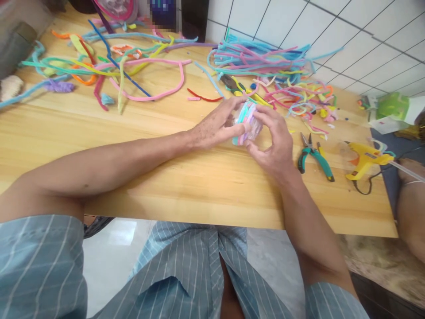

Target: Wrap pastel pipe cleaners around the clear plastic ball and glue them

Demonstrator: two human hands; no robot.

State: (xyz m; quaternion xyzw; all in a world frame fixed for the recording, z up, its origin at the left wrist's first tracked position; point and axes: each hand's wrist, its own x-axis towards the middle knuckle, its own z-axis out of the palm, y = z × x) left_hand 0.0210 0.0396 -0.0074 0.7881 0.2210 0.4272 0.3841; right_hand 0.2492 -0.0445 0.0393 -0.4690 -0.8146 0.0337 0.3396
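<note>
Both hands meet over the middle of the wooden table (pixel 186 186). Between them sits a small bundle of pastel pipe cleaners (pixel 245 124), pink, teal and lilac, with something clear around it. My left hand (pixel 217 126) pinches the bundle from the left, fingers closed on it. From the right, my right hand (pixel 274 139) curls around it, thumb below and fingers on top.
Loose pipe cleaners (pixel 99 66) sprawl across the far left; a thick pile (pixel 262 60) lies at the far right. Green-handled pliers (pixel 315 157) and a yellow glue gun (pixel 365 159) lie right of my hands. Another person's arm (pixel 410 204) shows at the right edge.
</note>
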